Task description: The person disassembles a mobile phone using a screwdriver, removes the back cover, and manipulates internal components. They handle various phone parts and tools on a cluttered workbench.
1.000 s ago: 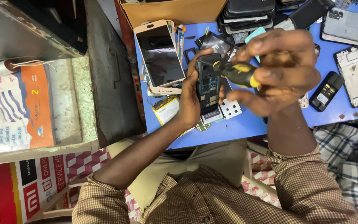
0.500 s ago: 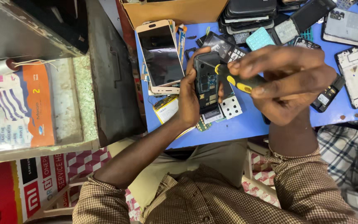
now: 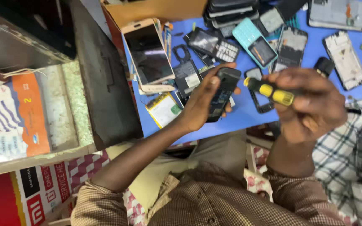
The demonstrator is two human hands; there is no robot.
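Observation:
My left hand [image 3: 202,104] grips a small black keypad phone [image 3: 223,93] with its back open, held over the front edge of the blue worktop [image 3: 239,117]. My right hand [image 3: 311,104] is closed around a screwdriver with a yellow and black handle [image 3: 271,91]. The screwdriver's tip points left at the phone's upper end. Both forearms wear brown checked sleeves.
A gold smartphone [image 3: 147,54] lies at the worktop's left, with a battery [image 3: 163,109] below it. Several keypad phones [image 3: 256,42], bare frames [image 3: 345,60] and screens are scattered behind. A cardboard box [image 3: 156,10] stands at the back. A person's plaid sleeve [image 3: 352,155] is on the right.
Both hands have dropped toward the worktop's front edge. My right hand has drawn back to the right, and the screwdriver now lies nearly level, aimed at the phone's top.

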